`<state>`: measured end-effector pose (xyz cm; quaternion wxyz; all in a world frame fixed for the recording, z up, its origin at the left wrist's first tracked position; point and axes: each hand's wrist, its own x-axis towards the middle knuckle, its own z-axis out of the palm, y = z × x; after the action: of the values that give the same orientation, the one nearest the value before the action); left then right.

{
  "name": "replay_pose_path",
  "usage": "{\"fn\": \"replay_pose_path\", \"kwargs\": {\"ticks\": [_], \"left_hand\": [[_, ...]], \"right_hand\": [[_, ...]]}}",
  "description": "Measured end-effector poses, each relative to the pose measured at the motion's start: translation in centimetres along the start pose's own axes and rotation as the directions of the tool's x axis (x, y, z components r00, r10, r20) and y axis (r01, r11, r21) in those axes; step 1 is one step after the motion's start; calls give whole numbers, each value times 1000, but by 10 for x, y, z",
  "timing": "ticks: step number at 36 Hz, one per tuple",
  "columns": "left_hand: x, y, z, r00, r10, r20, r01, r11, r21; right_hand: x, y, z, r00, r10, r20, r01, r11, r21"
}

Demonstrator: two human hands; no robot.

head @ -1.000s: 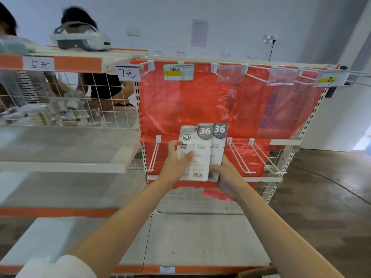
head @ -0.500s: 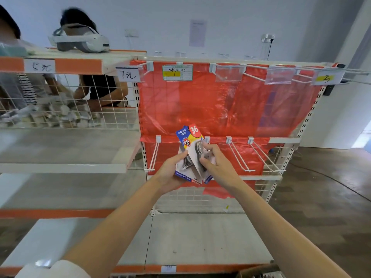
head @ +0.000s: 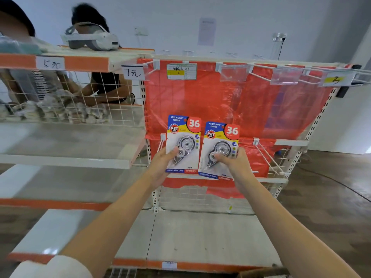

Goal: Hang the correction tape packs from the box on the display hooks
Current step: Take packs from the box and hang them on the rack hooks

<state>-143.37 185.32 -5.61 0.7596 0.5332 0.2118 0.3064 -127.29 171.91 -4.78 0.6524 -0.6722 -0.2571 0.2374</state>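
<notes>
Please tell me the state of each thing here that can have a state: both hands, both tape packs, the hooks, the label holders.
Left hand: grips the left pack.
Right hand: grips the right pack.
Left pack: held upright, front facing the camera, not hung.
Right pack: held upright, slightly tilted, not hung.
Lower hook: bare.
Clear label holder: no label inside.
Headset: lying on the shelf top.

— What is worn on the arms?

— A white sleeve [head: 52,266] is seen at the lower left corner, bunched on the left arm. Both forearms are left bare from there to the hands.

— Is anything worn on the hands?

— No ring, watch or glove can be made out on the left hand [head: 162,166] or the right hand [head: 233,163]; the fingers are uncovered.
</notes>
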Motion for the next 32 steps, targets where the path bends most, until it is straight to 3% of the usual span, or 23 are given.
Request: {"fn": "replay_pose_path", "kwargs": {"ticks": [5, 16, 22, 32], "left_hand": [[-3, 0, -2, 997, 74, -28, -72, 995, 68], [-7, -7, -2, 983, 128, -130, -123, 991, 48], [-9, 3, -20, 964, 171, -204, -156, 984, 88], [12, 49, -75, 936, 173, -305, -160, 985, 68]], "right_hand": [[4, -2, -6, 999, -26, 32, 26, 1000, -3], [21, -7, -2, 982, -58, 178, 65, 997, -33], [27, -17, 23, 956, -90, 278, 96, 995, -8], [59, -51, 101, 934, -155, 321, 179, 983, -46]]}}
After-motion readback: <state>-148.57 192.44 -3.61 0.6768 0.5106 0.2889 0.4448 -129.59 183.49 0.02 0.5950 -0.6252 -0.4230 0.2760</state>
